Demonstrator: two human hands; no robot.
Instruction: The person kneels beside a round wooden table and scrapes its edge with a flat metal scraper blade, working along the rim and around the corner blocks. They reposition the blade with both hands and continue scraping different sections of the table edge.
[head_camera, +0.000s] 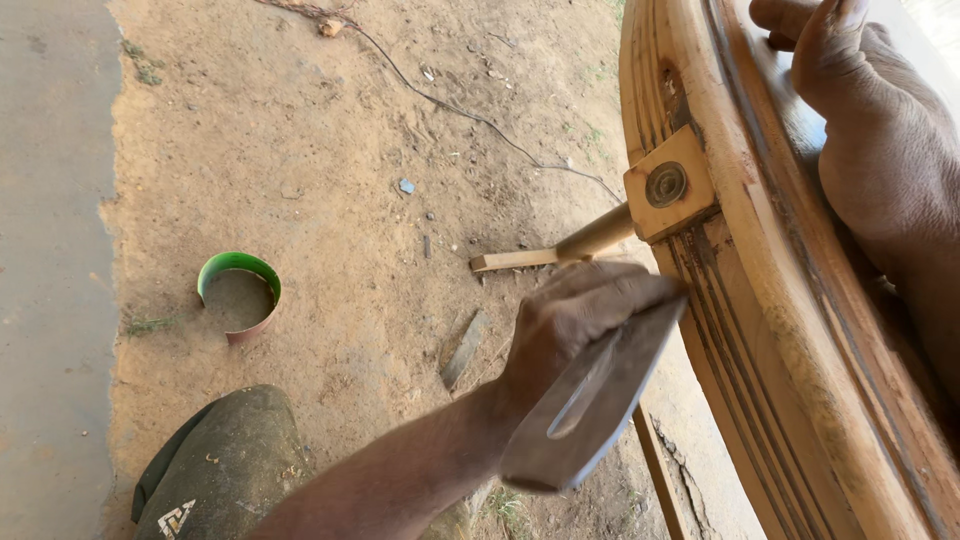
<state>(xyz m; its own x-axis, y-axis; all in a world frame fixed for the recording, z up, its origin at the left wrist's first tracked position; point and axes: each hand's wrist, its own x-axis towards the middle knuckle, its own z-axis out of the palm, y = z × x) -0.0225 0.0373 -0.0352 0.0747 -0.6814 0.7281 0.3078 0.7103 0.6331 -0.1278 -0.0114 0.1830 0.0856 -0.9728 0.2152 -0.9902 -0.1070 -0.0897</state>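
tan grooved wooden frame (790, 330), grey metal blade (590, 400), green-rimmed ring (240, 265), sandy brown ground (350, 150)

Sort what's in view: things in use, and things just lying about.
In use: left hand gripping a flat metal blade, right hand resting on the curved wooden frame, wooden block.

Lying about: green ring, wire, wood scrap.

Daylight is soft and even here, no hard sun on the sandy ground (350, 200). Brightest patch sits above the curved wooden frame (780, 330), top right corner, blown nearly white. Left of the frame, the ground shows only faint shade, and the green ring (240, 295) casts a small soft shadow inside itself. The flat metal blade (590, 400) just left of the frame smears with motion blur. Frame grain stays crisp.
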